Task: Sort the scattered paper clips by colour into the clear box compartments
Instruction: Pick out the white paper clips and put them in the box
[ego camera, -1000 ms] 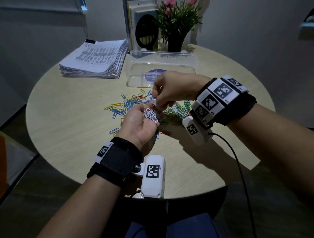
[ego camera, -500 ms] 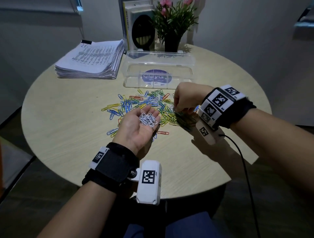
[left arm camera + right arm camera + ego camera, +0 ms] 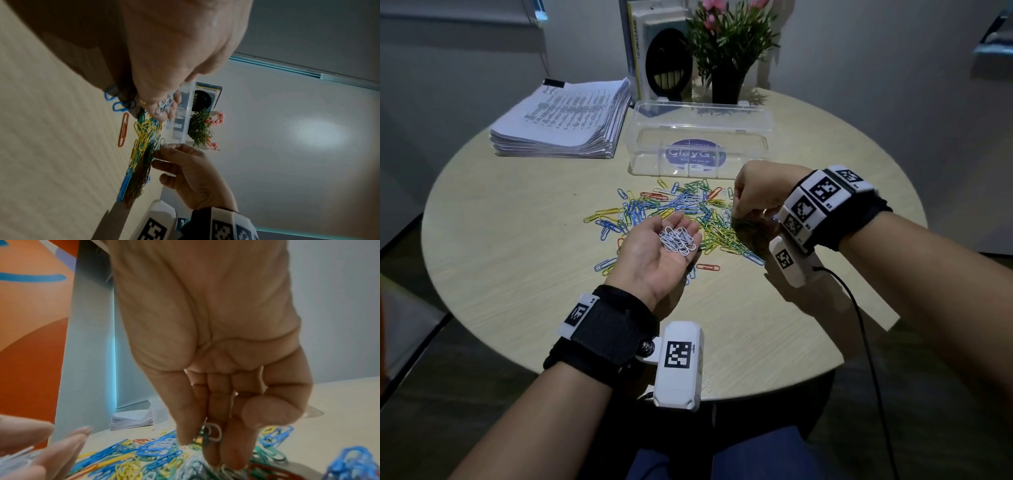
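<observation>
Scattered paper clips [image 3: 674, 209] in blue, yellow, green, red and white lie in a heap on the round table, in front of the clear box [image 3: 698, 150]. My left hand [image 3: 654, 260] hovers palm up over the heap's near edge, its fingers relaxed. Several white clips [image 3: 677, 240] rest in the palm. My right hand [image 3: 744, 219] reaches down onto the right side of the heap. In the right wrist view its fingertips [image 3: 213, 456] touch the clips, and a white clip [image 3: 214, 432] is pinched between the fingers and thumb.
A thick stack of printed paper [image 3: 565, 120] lies at the back left. Books [image 3: 650, 44] and a potted plant [image 3: 726, 51] stand behind the box. One red clip [image 3: 708, 267] lies apart, near my left hand. The table's near half [image 3: 739, 335] is bare wood.
My right hand left the left palm, where it was a second ago, and went right and down onto the heap. The left hand stays palm up with the white clips.
</observation>
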The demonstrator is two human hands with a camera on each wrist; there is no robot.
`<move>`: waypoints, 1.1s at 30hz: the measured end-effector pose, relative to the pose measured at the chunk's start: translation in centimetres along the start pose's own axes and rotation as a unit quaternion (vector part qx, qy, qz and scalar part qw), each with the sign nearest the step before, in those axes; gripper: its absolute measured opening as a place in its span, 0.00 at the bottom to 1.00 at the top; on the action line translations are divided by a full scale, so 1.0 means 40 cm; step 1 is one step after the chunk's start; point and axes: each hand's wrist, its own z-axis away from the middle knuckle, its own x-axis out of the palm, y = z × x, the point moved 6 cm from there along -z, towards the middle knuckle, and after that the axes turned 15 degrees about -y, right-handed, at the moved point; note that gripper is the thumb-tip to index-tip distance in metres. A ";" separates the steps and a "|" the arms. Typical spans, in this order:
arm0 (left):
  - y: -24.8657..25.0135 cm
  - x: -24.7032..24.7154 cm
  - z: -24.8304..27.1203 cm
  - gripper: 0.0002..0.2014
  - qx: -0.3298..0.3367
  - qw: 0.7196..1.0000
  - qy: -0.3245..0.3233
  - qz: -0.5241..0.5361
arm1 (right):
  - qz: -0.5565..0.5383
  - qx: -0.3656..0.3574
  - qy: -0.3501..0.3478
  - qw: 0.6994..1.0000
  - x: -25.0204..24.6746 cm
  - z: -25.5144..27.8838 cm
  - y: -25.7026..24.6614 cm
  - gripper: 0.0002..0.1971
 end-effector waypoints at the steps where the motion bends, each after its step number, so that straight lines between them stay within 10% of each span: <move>1: 0.000 0.000 0.000 0.18 -0.001 1.000 0.000 -0.002 | 0.010 0.002 0.007 1.000 -0.002 -0.001 -0.006 0.11; 16: 0.006 0.001 0.003 0.18 0.000 1.000 0.000 -0.003 | 0.035 -0.001 -0.073 0.997 0.002 0.018 -0.033 0.11; 33: 0.005 0.000 0.002 0.19 0.002 1.000 0.002 0.001 | 0.057 0.004 0.017 0.998 0.003 -0.028 -0.044 0.14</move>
